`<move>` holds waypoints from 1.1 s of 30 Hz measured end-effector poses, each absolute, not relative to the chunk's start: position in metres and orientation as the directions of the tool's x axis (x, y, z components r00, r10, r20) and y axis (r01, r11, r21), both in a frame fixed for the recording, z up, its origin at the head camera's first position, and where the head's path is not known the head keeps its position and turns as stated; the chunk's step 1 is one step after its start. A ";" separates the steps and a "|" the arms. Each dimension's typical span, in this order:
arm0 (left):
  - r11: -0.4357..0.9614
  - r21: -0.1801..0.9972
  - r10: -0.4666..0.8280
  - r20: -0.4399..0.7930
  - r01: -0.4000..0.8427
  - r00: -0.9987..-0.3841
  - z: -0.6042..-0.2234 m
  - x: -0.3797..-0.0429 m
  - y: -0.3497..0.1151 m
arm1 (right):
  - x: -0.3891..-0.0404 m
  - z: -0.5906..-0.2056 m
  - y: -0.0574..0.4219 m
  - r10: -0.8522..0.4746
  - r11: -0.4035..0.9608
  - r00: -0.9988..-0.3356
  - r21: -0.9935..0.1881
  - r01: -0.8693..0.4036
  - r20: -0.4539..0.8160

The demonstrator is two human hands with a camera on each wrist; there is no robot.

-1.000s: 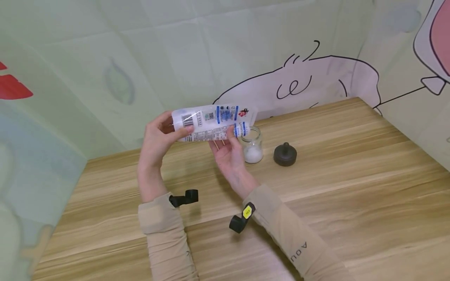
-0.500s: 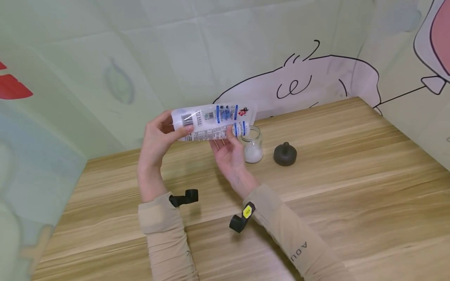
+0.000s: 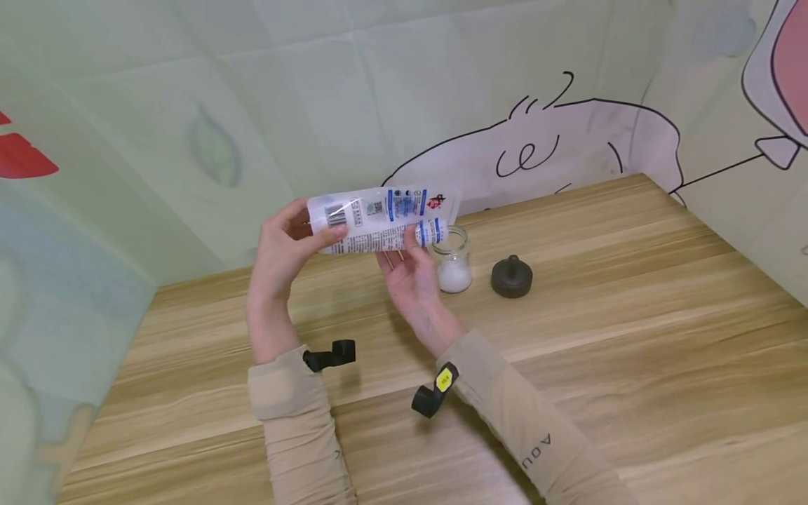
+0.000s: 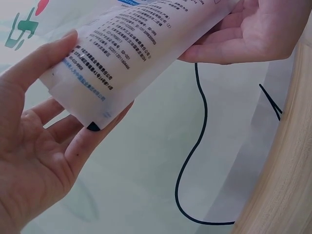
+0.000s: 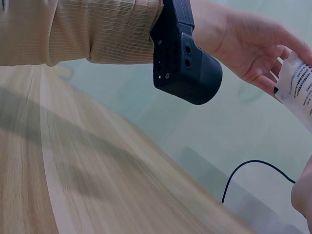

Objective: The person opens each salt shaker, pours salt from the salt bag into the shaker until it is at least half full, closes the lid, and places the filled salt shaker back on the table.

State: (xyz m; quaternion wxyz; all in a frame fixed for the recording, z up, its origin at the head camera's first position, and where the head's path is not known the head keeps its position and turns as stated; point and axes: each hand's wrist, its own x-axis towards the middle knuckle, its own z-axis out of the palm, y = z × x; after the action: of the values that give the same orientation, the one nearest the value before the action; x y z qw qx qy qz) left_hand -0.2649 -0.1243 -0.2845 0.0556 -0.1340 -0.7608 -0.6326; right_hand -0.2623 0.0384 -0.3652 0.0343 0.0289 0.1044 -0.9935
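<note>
- The white packet (image 3: 366, 223) was held above the table (image 3: 600, 379), its right end by the glass jar's (image 3: 456, 272) mouth; contact couldn't be told.
- The left hand (image 3: 278, 245) pinched one end, the right hand (image 3: 413, 284) the part nearer the jar.
- Light, even pressure seemed best.
- A barcode (image 3: 337, 216) showed; small print blurred.
- The right sleeve (image 3: 536, 445) read "AOU".

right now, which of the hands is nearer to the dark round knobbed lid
Right: the right hand is left of the lid; the left hand is farther left. Both hold the white printed bag.
</note>
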 end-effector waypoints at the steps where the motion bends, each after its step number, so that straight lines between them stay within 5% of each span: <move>1: 0.163 0.948 0.134 0.255 0.275 -0.958 -0.284 -0.265 -0.124 | -0.262 -0.365 0.038 -0.063 -0.976 -0.996 -0.206 0.075 -0.065; 33: 0.213 0.934 0.129 0.265 0.288 -0.956 -0.284 -0.266 -0.124 | -0.264 -0.364 0.038 -0.046 -0.982 -0.995 -0.181 0.062 -0.088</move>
State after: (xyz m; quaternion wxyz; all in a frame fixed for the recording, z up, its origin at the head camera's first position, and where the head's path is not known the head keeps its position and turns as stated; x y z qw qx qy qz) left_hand -0.2656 -0.1240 -0.2845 0.0650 -0.1343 -0.7762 -0.6126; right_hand -0.2639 0.0377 -0.3644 0.0271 0.0419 0.0919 -0.9945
